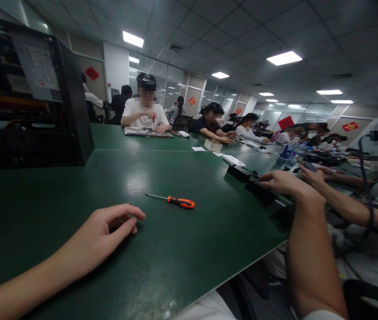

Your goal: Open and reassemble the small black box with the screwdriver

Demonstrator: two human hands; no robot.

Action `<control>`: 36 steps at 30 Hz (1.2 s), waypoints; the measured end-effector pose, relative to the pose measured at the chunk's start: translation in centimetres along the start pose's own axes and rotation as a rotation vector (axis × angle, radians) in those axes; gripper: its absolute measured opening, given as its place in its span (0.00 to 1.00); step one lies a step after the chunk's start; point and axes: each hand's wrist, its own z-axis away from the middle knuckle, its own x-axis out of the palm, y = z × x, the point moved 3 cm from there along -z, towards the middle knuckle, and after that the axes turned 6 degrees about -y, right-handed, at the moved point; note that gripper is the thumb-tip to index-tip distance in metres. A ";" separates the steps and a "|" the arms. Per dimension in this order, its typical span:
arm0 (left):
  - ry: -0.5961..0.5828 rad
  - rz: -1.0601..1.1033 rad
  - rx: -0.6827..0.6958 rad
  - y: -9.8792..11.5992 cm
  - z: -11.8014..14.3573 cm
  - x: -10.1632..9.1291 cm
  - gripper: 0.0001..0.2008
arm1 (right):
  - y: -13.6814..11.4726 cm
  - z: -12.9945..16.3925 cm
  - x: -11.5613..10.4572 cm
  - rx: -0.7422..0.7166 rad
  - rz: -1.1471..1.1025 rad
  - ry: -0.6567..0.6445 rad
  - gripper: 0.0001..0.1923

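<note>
My left hand [117,229] rests on the green table [135,266], its fingers loosely curled and nothing between them. Just beyond its fingertips lies a screwdriver [180,202] with an orange and black handle, its shaft pointing left. On the right, my right hand [285,183] reaches over a dark box [260,190], fingers stretched forward and down at its upper edge. Whether they touch anything inside is hidden. Another black box [238,173] stands beside it, with a white object [233,161] behind.
An open computer case [72,102] stands at the left. Across the table a person [147,109] holds a red-handled tool. A small pale box [212,145] and white papers [198,149] lie farther back. Close on my right, another person's hand [312,173] holds a phone.
</note>
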 end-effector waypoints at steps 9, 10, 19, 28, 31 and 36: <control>-0.012 -0.028 0.036 -0.4 0.0 0.0 0.13 | -0.3 -1.4 0.4 -0.123 -0.094 -0.019 0.18; -0.017 -0.028 0.035 -0.4 0.0 0.0 0.13 | -0.4 -1.6 1.1 -0.130 -0.092 0.035 0.20; -0.024 -0.048 0.033 -0.3 -0.1 0.0 0.12 | -0.8 -1.7 3.6 -0.208 -0.107 0.406 0.24; -0.019 -0.055 0.056 0.2 0.1 0.0 0.12 | -1.5 -1.5 3.2 -0.273 -0.175 0.419 0.26; -0.009 -0.065 0.056 0.4 0.1 0.0 0.13 | -1.7 -1.4 3.1 -0.256 -0.172 0.398 0.26; -0.011 -0.064 0.046 0.6 0.2 -0.1 0.13 | -2.0 -1.1 2.9 -0.220 -0.166 0.373 0.26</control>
